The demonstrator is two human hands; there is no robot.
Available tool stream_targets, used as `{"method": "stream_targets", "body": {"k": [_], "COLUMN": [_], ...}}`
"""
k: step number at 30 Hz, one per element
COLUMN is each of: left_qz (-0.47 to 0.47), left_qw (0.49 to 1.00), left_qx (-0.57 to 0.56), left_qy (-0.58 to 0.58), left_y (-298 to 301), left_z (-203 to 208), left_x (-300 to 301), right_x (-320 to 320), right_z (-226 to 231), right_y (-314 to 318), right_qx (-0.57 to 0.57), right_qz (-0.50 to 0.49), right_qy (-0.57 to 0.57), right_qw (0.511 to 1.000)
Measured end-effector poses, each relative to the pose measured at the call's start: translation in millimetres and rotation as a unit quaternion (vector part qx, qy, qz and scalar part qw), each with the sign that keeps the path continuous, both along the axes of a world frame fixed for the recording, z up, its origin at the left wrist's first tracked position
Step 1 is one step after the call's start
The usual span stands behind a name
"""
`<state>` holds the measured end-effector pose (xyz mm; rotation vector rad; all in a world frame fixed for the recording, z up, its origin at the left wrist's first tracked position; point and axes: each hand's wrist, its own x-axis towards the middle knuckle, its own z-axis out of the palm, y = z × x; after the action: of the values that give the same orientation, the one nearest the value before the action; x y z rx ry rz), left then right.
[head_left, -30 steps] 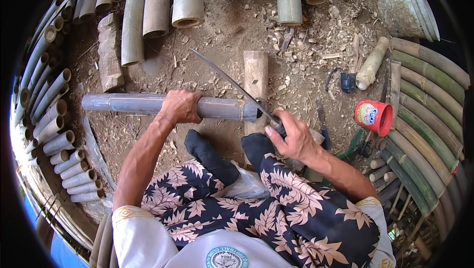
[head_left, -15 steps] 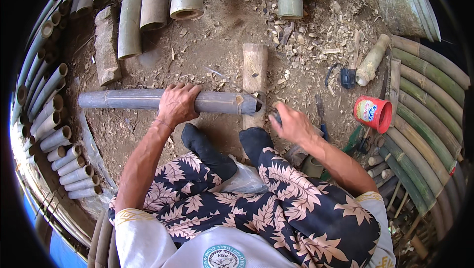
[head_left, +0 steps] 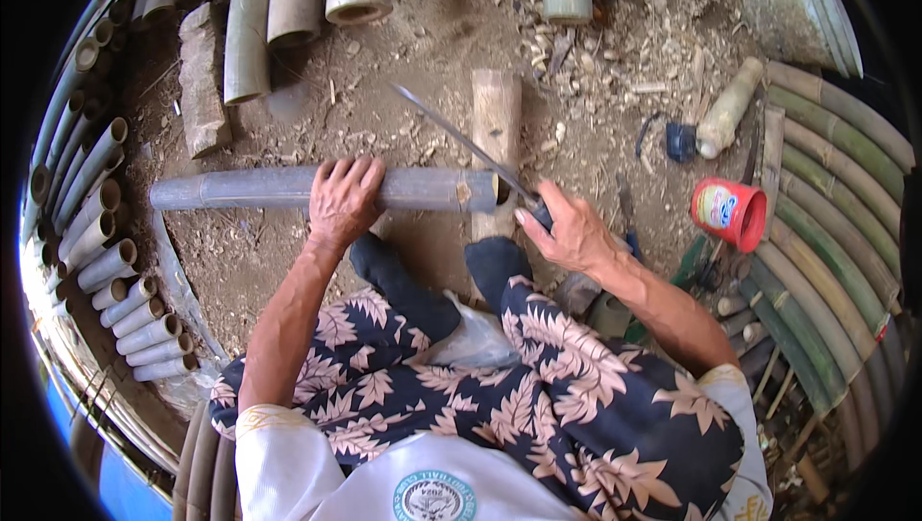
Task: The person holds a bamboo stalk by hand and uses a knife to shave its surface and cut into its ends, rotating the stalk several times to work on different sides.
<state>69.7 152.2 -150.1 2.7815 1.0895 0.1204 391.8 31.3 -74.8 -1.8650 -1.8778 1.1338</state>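
A dark grey bamboo tube [head_left: 432,189] lies crosswise in front of my feet, its right end resting over a pale wooden block [head_left: 497,118]. My left hand [head_left: 343,196] is wrapped over the tube near its middle, pressing it down. In my right hand [head_left: 567,228] is the dark handle of a long, narrow-bladed knife [head_left: 451,134]. Its blade slants up and to the left, passing just by the tube's open right end. From this view I cannot tell whether the blade touches the rim.
Stacked bamboo tubes line the left side [head_left: 110,266] and the right side [head_left: 816,233]. A red tub [head_left: 730,214], a wooden mallet-like piece [head_left: 730,108] and a pale bucket [head_left: 802,24] stand at right. Far left lies a stone slab [head_left: 203,84]. Chips litter the soil.
The knife's blade, blurred before, now shows clearly and points up-left. My right hand has turned and shifted slightly right and up. My left hand still holds the tube in place.
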Motion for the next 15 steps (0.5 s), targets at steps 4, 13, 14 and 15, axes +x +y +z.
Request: {"method": "stream_targets", "body": {"k": [4,13,14,15], "left_qz": [0.008,-0.015,-0.019,-0.023], "left_qw": [0.999,0.982,0.979,0.976], "left_qx": [0.035,-0.153,-0.161,-0.169], "left_qy": [-0.011,0.113,0.125,0.137], "left_y": [-1,19,24,27], "left_z": [-3,27,23,19], "left_x": [3,10,12,15], "right_x": [-15,26,22,19], "right_z": [3,-27,-22,-16], "right_y": [-1,-16,-14,-12], "right_qx": [0.254,-0.100,-0.097,-0.126], "right_qz": [-0.022,-0.026,-0.026,-0.018], "right_qy": [0.057,-0.055,-0.064,-0.071], "right_qw": [0.965,0.993,0.993,0.989]}}
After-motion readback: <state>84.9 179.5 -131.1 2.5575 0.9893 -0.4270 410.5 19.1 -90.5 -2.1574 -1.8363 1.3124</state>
